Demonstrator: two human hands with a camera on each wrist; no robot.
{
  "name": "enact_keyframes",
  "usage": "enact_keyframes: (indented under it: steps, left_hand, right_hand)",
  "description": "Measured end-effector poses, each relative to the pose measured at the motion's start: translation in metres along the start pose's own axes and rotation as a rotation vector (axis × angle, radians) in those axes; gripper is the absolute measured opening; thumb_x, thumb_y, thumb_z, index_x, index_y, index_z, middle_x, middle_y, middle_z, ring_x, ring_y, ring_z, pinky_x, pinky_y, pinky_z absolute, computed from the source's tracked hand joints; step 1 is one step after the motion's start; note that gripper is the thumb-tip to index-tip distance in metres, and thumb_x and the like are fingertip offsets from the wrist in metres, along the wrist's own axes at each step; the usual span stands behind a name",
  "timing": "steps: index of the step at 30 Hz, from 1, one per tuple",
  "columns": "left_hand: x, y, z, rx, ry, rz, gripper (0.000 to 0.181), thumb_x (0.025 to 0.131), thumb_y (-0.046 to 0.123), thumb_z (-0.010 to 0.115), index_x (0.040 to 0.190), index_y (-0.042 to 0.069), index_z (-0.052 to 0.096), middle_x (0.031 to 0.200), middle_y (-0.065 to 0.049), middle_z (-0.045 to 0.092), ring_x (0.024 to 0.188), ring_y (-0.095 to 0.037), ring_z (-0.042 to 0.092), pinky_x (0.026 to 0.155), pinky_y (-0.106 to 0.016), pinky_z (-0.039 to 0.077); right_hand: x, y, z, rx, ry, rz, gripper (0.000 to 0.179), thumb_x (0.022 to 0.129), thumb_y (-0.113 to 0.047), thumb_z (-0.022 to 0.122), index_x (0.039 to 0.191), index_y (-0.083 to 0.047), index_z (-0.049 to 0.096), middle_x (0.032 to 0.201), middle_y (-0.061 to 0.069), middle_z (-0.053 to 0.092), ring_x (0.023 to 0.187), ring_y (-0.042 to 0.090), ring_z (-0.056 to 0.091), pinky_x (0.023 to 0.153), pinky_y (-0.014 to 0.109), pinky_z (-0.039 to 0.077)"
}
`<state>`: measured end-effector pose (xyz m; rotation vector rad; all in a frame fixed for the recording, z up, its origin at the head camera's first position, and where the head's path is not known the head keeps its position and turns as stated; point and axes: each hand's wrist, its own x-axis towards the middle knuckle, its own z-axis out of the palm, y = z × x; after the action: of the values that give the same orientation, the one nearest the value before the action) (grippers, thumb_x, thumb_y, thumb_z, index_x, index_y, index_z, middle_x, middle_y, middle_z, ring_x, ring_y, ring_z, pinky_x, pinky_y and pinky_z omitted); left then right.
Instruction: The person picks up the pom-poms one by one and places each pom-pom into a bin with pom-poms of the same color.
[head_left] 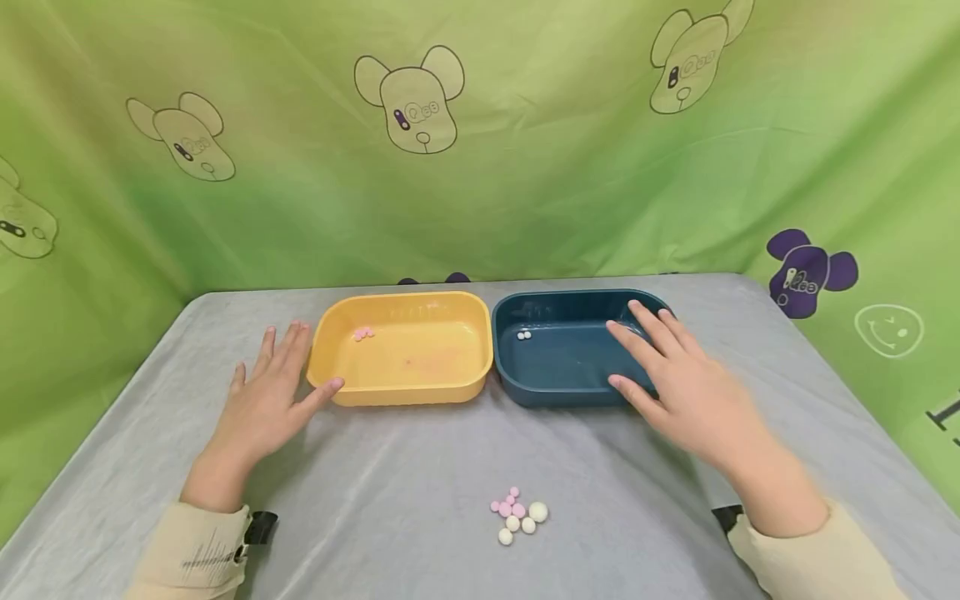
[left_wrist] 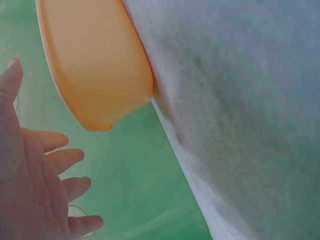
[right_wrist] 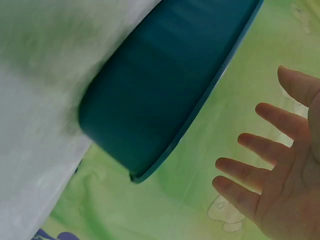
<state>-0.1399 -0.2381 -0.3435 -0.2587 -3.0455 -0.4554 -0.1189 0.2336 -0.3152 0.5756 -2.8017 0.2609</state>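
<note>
My left hand (head_left: 262,408) is beside the left end of a yellow basin (head_left: 412,395), fingers spread and holding nothing. In the left wrist view its fingers are apart from the yellow basin (left_wrist: 100,65). Over the right end of a dark blue basin (head_left: 562,397) hovers my right hand (head_left: 697,400), its fingers extended and nothing in them. The right wrist view shows that hand's fingers spread above the blue basin (right_wrist: 155,95). Several small pink balls (head_left: 363,333) lie inside the yellow basin, and two small white balls (head_left: 524,335) inside the blue one.
On the grey cloth of the table (head_left: 405,508), nearer the front, sits a cluster of pink balls (head_left: 506,510) and white balls (head_left: 528,525) of mixed sizes. The two basins stand side by side near the back edge. Behind them hangs a green curtain (head_left: 525,192) with bear-head prints.
</note>
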Motion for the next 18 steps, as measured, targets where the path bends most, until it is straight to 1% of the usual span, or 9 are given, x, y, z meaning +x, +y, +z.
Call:
enact_keyframes:
  steps: [1, 4, 8, 12, 18]
  left_hand:
    - [0.000, 0.000, 0.000, -0.005, 0.000, -0.006, 0.093, 0.097, 0.068, 0.041, 0.161, 0.013, 0.003, 0.168, -0.012, 0.006, 0.154, -0.041, -0.003, 0.109, -0.082, 0.008]
    - [0.000, 0.001, 0.001, -0.016, -0.002, -0.011, 0.094, 0.096, 0.068, 0.041, 0.161, 0.012, 0.004, 0.168, -0.012, 0.004, 0.154, -0.041, -0.003, 0.110, -0.081, 0.008]
    - [0.003, 0.005, 0.001, -0.026, -0.012, -0.010, 0.094, 0.096, 0.068, 0.042, 0.161, 0.011, 0.005, 0.168, -0.011, 0.000, 0.154, -0.041, -0.004, 0.111, -0.079, 0.010]
    - [0.004, 0.007, 0.000, -0.025, -0.026, -0.010, 0.094, 0.096, 0.068, 0.043, 0.161, 0.011, 0.005, 0.168, -0.011, -0.004, 0.155, -0.039, -0.006, 0.111, -0.079, 0.011]
    - [0.000, 0.008, -0.001, -0.026, -0.036, -0.006, 0.096, 0.096, 0.067, 0.045, 0.161, 0.010, 0.005, 0.168, -0.011, -0.004, 0.155, -0.039, -0.005, 0.111, -0.079, 0.012]
  right_hand:
    - [0.001, -0.003, 0.000, 0.007, 0.006, -0.007, 0.063, 0.098, -0.038, 0.061, 0.154, -0.016, 0.039, 0.164, 0.016, 0.026, 0.145, 0.049, 0.029, 0.103, 0.071, 0.039]
    - [0.000, -0.010, 0.001, 0.014, 0.016, -0.021, 0.062, 0.098, -0.037, 0.061, 0.153, -0.017, 0.040, 0.164, 0.015, 0.026, 0.146, 0.048, 0.029, 0.096, 0.069, 0.045]
    - [0.000, -0.018, 0.002, 0.025, 0.033, -0.041, 0.061, 0.098, -0.036, 0.062, 0.152, -0.017, 0.042, 0.163, 0.013, 0.028, 0.146, 0.046, 0.029, 0.093, 0.067, 0.048]
    - [0.000, -0.026, 0.004, 0.044, 0.060, -0.086, 0.059, 0.095, -0.032, 0.066, 0.149, -0.016, 0.047, 0.160, 0.015, 0.034, 0.144, 0.046, 0.033, 0.101, 0.067, 0.044]
    - [-0.001, -0.037, 0.005, 0.066, 0.085, -0.166, 0.057, 0.092, -0.030, 0.070, 0.144, -0.015, 0.053, 0.155, 0.014, 0.042, 0.142, 0.044, 0.038, 0.105, 0.063, 0.043]
